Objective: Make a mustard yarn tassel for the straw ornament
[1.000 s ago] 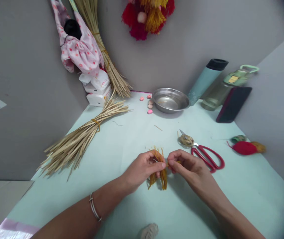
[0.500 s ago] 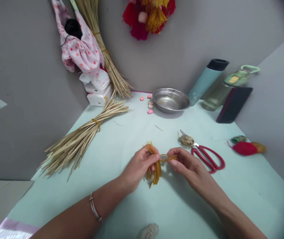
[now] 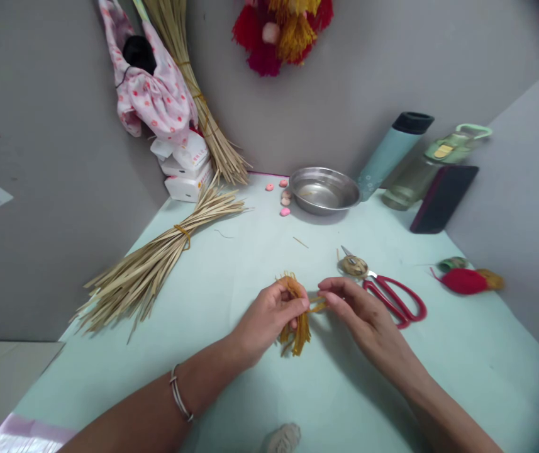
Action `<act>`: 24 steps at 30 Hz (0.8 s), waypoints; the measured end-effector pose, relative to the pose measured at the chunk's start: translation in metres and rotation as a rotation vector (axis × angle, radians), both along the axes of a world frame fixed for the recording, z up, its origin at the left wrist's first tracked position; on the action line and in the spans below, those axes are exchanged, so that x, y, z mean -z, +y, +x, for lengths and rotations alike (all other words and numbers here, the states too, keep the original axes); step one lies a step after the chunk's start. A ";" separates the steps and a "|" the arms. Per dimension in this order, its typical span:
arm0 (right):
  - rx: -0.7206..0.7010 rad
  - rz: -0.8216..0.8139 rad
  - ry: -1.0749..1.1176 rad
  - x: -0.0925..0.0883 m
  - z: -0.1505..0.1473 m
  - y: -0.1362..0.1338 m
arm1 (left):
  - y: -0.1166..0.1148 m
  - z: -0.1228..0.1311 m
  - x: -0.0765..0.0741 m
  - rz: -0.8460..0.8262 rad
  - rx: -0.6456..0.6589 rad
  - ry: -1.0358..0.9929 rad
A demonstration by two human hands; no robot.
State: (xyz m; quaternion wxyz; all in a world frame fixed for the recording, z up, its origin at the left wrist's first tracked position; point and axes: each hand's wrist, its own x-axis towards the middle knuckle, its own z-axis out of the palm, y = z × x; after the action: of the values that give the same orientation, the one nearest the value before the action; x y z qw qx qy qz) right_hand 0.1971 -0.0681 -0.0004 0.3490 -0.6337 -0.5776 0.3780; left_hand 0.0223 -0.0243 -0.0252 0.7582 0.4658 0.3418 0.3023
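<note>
A small bundle of mustard-yellow yarn (image 3: 299, 324) hangs from my fingers above the pale green table (image 3: 231, 264). My left hand (image 3: 269, 314) pinches the bundle near its top. My right hand (image 3: 351, 305) pinches a short yellow strand (image 3: 317, 305) that runs sideways from the bundle's neck. The two hands nearly touch. A metal bangle (image 3: 179, 396) sits on my left wrist.
Red-handled scissors (image 3: 392, 296) and a twine spool (image 3: 354, 266) lie just right of my hands. Straw bundles (image 3: 156, 264), white boxes (image 3: 187, 170), a steel bowl (image 3: 323, 189), pink beads (image 3: 284, 211), bottles (image 3: 389, 151), a phone (image 3: 443, 198) and red yarn (image 3: 462, 280) ring the table.
The bundle was gathered narrower. My right hand drew the strand out to the right, then came back close to my left hand, shortening the strand.
</note>
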 end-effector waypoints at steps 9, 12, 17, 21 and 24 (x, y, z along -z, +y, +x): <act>-0.215 -0.163 0.184 -0.005 -0.005 -0.003 | -0.004 0.001 -0.001 0.007 0.100 0.015; -0.201 -0.171 0.204 -0.005 -0.006 -0.002 | -0.003 0.000 -0.001 -0.004 0.080 0.031; -0.102 -0.147 0.262 -0.004 -0.005 -0.001 | -0.002 0.001 -0.001 -0.022 0.058 -0.012; -0.062 -0.170 0.343 -0.001 -0.003 -0.001 | -0.002 0.001 -0.001 -0.057 0.045 -0.019; -0.043 -0.168 0.394 0.000 -0.003 -0.001 | -0.002 0.001 0.000 -0.062 0.063 -0.030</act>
State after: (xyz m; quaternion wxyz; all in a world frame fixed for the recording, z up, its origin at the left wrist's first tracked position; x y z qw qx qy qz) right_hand 0.1938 -0.0694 -0.0005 0.3930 -0.5619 -0.4782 0.5488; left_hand 0.0231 -0.0264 -0.0251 0.7863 0.4483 0.3248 0.2742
